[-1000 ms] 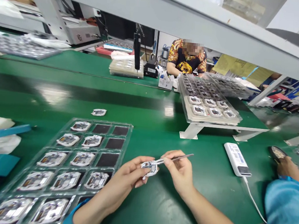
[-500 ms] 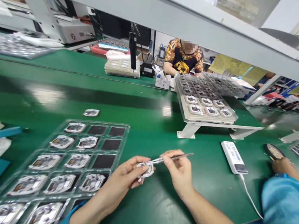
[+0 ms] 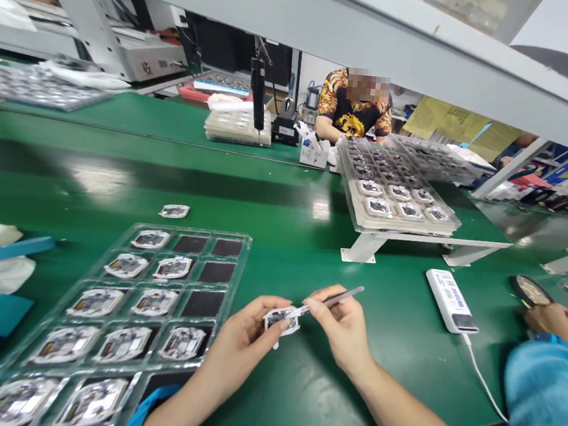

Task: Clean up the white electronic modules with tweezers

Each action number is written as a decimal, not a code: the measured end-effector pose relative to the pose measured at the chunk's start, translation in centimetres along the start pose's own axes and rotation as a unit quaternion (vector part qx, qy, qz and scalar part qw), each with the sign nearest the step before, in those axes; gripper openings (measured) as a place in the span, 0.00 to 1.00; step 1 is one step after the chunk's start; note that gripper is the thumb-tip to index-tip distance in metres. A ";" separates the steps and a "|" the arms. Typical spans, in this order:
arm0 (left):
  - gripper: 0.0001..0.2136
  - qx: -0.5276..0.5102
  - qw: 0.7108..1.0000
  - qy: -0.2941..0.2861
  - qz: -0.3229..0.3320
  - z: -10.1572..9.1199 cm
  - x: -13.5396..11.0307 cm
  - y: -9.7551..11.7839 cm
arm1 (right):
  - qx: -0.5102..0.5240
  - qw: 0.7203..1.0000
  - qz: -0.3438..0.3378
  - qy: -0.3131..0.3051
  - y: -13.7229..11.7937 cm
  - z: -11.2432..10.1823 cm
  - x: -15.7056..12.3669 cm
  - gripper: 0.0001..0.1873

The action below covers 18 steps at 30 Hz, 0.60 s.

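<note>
Between the thumb and fingers of my left hand (image 3: 246,337) is a small white-framed electronic part (image 3: 281,320), held above the green bench. My right hand (image 3: 336,322) is closed around metal tweezers (image 3: 344,295), whose tips meet the right edge of the part; whether they grip anything there is too small to tell. Left of my left hand lies a clear plastic tray (image 3: 246,253) with several similar white-framed parts in its pockets. One more such part (image 3: 174,211) rests on the bench beyond the tray.
A white power bank-like device (image 3: 449,299) with a cable lies to the right. Behind it, stacked trays (image 3: 403,226) stand on a low platform. A neighbour's hand (image 3: 554,324) is beside a round dish (image 3: 531,290). A person (image 3: 353,116) sits opposite; a screwdriver-like tool (image 3: 258,93) hangs beyond.
The white-framed part has turned to show its face more, and its right edge now meets the tweezers. My hands stay close together; the view has shifted slightly.
</note>
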State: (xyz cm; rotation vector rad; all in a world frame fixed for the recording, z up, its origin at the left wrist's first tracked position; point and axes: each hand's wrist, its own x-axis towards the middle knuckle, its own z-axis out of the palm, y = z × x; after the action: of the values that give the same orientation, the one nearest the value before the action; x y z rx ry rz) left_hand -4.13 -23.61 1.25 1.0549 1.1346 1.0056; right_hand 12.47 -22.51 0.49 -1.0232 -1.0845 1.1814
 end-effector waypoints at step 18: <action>0.14 0.023 0.999 -0.025 0.007 -0.2 -0.3 -0.2 | -0.012 1.000 -0.012 0.022 -0.1 0.0 0.0 0.13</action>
State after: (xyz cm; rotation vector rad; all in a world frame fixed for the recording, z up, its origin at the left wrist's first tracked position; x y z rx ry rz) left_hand -4.36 -23.94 1.09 1.1196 1.1149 0.9634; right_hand 12.51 -22.48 0.59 -1.0478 -1.0758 1.1232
